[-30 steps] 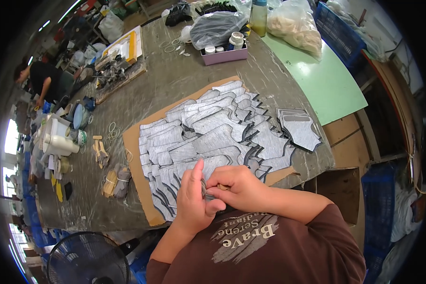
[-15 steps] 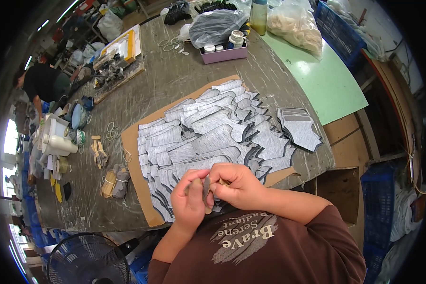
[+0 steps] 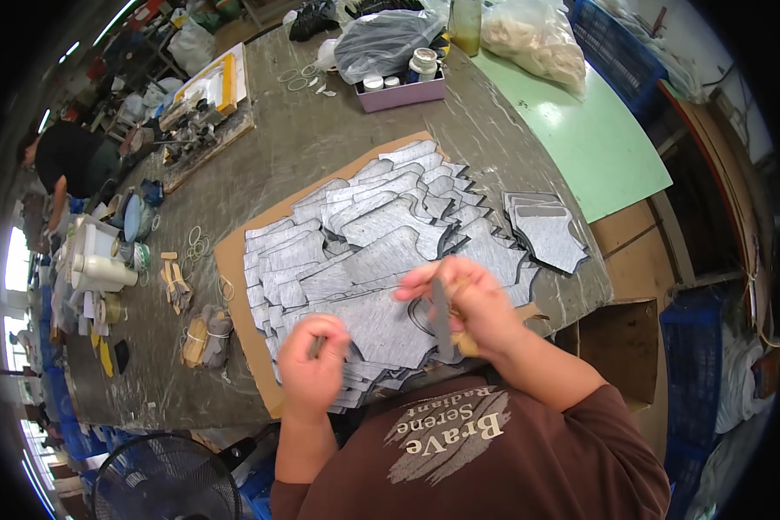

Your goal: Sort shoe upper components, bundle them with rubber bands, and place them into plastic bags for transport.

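In front of me, rows of overlapping grey cut pieces (image 3: 368, 322) with dark edges, like shoe-upper parts, lie on a brown cardboard sheet (image 3: 236, 286). My right hand (image 3: 485, 310) is raised over the near right of the pile. It grips a narrow grey strip (image 3: 442, 316), and a tan piece (image 3: 464, 345) shows below its fingers. My left hand (image 3: 312, 364) is closed above the pile's near left part. Something small and dark shows between its fingers, too blurred to name.
A smaller stack of grey pieces (image 3: 548, 238) lies to the right. Tied strip bundles (image 3: 206, 336) sit left of the cardboard. A purple box (image 3: 400, 93) of jars stands at the back, near a green board (image 3: 572, 130). A fan (image 3: 165, 477) is at lower left; a person (image 3: 78, 160) bends far left.
My hands were together at the near edge of the pile and have parted. The right moved up and right with the grey strip, the left slightly left.
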